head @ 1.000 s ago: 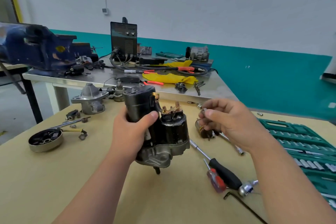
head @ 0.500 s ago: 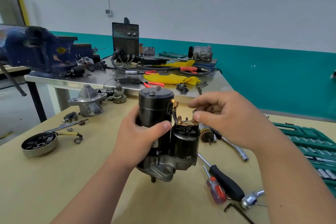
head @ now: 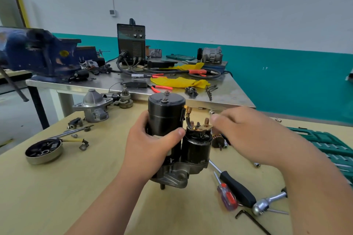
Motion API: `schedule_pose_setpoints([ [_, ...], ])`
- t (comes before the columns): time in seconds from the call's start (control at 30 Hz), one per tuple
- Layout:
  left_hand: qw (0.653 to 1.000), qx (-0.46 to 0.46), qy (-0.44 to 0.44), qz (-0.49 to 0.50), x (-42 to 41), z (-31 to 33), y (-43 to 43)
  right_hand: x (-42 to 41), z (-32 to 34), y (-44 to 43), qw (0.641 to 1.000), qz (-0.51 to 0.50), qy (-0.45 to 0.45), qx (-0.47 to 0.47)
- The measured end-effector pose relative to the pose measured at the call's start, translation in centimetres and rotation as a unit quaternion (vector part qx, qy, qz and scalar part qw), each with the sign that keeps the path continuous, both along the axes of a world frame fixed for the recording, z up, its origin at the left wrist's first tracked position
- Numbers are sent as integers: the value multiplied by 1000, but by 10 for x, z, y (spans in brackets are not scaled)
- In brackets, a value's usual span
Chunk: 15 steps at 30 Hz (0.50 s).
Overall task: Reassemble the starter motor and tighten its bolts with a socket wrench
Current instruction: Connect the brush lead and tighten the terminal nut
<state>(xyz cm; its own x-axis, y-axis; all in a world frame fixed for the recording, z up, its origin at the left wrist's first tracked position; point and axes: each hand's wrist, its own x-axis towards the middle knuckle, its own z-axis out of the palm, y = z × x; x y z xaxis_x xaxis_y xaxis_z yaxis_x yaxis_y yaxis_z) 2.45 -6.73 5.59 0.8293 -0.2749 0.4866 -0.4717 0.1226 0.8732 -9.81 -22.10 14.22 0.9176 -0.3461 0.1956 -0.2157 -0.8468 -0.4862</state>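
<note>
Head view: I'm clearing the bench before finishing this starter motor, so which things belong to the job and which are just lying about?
Job: black cylindrical starter motor, gripped by the left hand; right hand at its copper terminals; chrome socket wrench; green plastic socket case.
Lying about: blue iron bench vise; yellow cloth; black box-shaped machine; red-handled screwdriver; round metal tray.

On my feed I see the starter motor in smooth, glossy black paint, its base dull, rough cast grey metal, its terminals coppery. The near tabletop looks like matt, pale wood. The far tabletop is brushed steel under a crumpled yellow cloth. The socket wrench shines like chrome.
</note>
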Motion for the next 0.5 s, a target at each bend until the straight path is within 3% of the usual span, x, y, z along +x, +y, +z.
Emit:
schedule_pose_setpoints([
  [0.07,1000,-3,2,6,-1,0,-1,4,-5,4,1000,3,13,0],
  [0.33,1000,7,4,3,1,1,1,10,-4,-2,994,-10,-81,74],
  [0.5,1000,20,1,-7,0,1,1,14,-4,-8,989,-16,-52,137],
])
